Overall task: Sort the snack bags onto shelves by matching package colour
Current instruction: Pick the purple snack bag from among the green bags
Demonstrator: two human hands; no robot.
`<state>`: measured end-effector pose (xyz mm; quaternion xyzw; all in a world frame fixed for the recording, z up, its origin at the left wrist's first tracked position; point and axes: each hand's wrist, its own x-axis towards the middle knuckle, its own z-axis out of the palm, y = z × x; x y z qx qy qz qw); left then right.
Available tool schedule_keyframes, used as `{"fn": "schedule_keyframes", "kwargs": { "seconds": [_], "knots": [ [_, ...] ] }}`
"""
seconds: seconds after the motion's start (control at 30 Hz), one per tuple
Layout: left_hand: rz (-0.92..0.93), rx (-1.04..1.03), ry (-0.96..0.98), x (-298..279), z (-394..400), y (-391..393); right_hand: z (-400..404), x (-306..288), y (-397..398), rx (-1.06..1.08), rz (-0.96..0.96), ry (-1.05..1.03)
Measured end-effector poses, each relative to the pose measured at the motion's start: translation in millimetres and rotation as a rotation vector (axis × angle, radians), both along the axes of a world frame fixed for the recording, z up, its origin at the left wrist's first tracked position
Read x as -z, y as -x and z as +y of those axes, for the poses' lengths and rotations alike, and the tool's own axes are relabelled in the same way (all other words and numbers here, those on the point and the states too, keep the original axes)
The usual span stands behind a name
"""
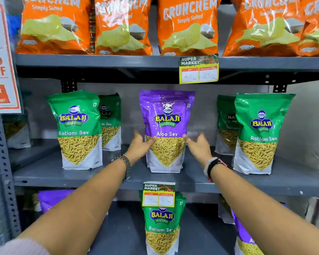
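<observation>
A purple Aloo Sev bag [167, 115] stands upright in the middle of the grey middle shelf [63, 175], between green Ratlami Sev bags [77, 126] [260, 129]. My left hand [139, 146] is at the purple bag's left edge, thumb on its front and fingers spread and blurred. On the bag's right side is my right hand [199, 146], fingers apart, thumb tip at the edge. Orange Crunchem bags [188, 24] fill the top shelf. On the lower shelf a green bag [161, 223] stands between purple bags [52, 198] [245, 234].
More green bags [110, 118] [226, 122] stand behind the front ones. Yellow price tags [198, 70] [158, 195] hang from the shelf edges. A sale sign [0, 57] and a perforated upright post [2, 172] are at the left.
</observation>
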<state>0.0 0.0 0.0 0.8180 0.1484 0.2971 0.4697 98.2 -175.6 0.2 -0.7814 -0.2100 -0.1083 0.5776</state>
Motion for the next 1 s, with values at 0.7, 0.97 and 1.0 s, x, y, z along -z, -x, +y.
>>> {"fn": "schedule_keyframes", "kwargs": {
  "seconds": [0.7, 0.97, 1.0],
  "knots": [
    [-0.254, -0.066, 0.365, 31, 7, 37, 21, 40, 27, -0.239, 0.102, -0.246],
    [-0.404, -0.231, 0.234, 33, 13, 141, 44, 40, 106, -0.391, 0.083, -0.275],
    [-0.412, -0.244, 0.228, 36, 14, 153, 46, 42, 115, -0.422, 0.078, -0.272]
  ]
}}
